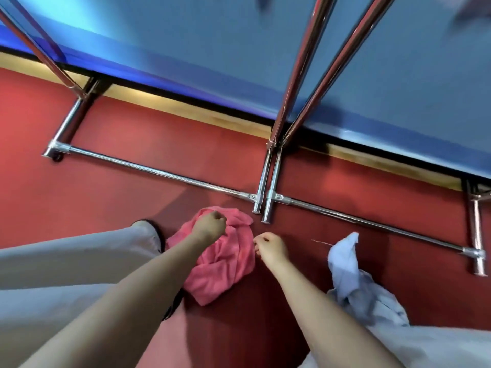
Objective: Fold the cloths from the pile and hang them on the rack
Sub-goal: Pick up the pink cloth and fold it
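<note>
A crumpled pink cloth (225, 266) is bunched on the red floor in front of me. My left hand (210, 225) is curled into its upper part and grips the fabric. My right hand (271, 247) has curled fingers at the cloth's right edge and seems to pinch it. A crumpled light blue cloth (348, 264) lies to the right, apart from both hands. The chrome rack (159, 171) stands just beyond the cloths, its base bar on the floor and its uprights rising toward me. Nothing hangs on the visible bars.
A second chrome rack (372, 221) adjoins the first on the right; their feet (261, 208) meet just beyond the pink cloth. A blue wall panel (212, 49) runs behind. My grey trouser leg (66, 261) and shoe (154, 229) are on the left.
</note>
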Demonstrator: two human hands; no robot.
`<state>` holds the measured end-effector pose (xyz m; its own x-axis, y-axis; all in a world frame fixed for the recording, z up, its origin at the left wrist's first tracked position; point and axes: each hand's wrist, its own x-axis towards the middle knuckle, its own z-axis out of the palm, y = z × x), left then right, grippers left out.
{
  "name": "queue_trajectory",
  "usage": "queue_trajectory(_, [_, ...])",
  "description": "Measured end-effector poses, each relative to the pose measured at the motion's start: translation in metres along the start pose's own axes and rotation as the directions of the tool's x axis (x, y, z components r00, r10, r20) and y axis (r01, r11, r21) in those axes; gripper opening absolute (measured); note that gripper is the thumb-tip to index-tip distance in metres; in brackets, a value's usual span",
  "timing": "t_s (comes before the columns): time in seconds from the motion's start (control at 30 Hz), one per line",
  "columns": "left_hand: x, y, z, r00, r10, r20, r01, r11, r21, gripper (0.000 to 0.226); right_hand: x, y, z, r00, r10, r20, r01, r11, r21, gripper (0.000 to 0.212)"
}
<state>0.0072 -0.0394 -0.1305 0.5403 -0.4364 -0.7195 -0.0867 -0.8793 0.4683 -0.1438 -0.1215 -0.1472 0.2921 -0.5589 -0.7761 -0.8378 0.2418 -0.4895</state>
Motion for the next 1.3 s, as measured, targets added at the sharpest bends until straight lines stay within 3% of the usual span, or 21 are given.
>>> queue_trajectory(0.1, [0.025, -0.019, 0.016, 0.998, 0.001, 0.064, -0.005, 0.998, 0.056, 0.031, 0.016, 0.002, 0.021, 1.000, -0.023, 0.009, 0.023, 0.999, -0.037, 0.015])
queue_trajectory(0.23, [0.050, -0.037, 0.023, 0.967, 0.192, 0.166, -0.237, 0.917, 0.321, 0.040, 0.036, 0.013, 0.052, 0.997, -0.039, 0.059, 0.042, 0.998, -0.045, 0.030])
queue_trajectory(0.43, [0.060, -0.051, 0.027, 0.911, 0.290, 0.293, -0.398, 0.803, 0.443, 0.035, 0.041, 0.020, 0.076, 0.998, -0.056, -0.002, 0.056, 0.998, 0.028, 0.022])
queue_trajectory(0.67, [0.013, -0.017, 0.006, 0.872, 0.425, 0.245, -0.489, 0.794, 0.361, 0.065, 0.003, 0.001, 0.051, 0.992, -0.103, -0.069, 0.116, 0.969, 0.218, 0.010])
queue_trajectory(0.87, [-0.078, 0.051, -0.035, 0.884, 0.465, 0.052, -0.463, 0.854, 0.236, 0.025, -0.081, -0.043, -0.011, 0.932, -0.296, -0.207, 0.349, 0.886, 0.306, 0.010])
queue_trajectory(0.93, [-0.114, 0.069, -0.054, 0.845, 0.534, 0.028, -0.527, 0.822, 0.213, 0.025, -0.119, -0.053, -0.037, 0.894, -0.389, -0.221, 0.440, 0.854, 0.278, 0.010])
queue_trajectory(1.07, [-0.188, 0.097, -0.086, 0.738, 0.660, 0.140, -0.658, 0.658, 0.367, 0.028, -0.193, -0.062, -0.090, 0.810, -0.536, -0.239, 0.581, 0.787, 0.208, 0.008])
queue_trajectory(1.17, [-0.232, 0.105, -0.100, 0.691, 0.711, 0.133, -0.704, 0.620, 0.346, 0.034, -0.237, -0.063, -0.128, 0.732, -0.605, -0.313, 0.672, 0.717, 0.186, 0.006])
queue_trajectory(1.23, [-0.254, 0.100, -0.103, 0.696, 0.715, 0.066, -0.712, 0.676, 0.190, 0.032, -0.257, -0.057, -0.146, 0.702, -0.628, -0.336, 0.700, 0.695, 0.164, 0.006])
queue_trajectory(1.3, [-0.276, 0.094, -0.100, 0.739, 0.673, 0.033, -0.665, 0.737, -0.120, 0.028, -0.273, -0.049, -0.156, 0.679, -0.651, -0.339, 0.718, 0.686, 0.121, 0.007])
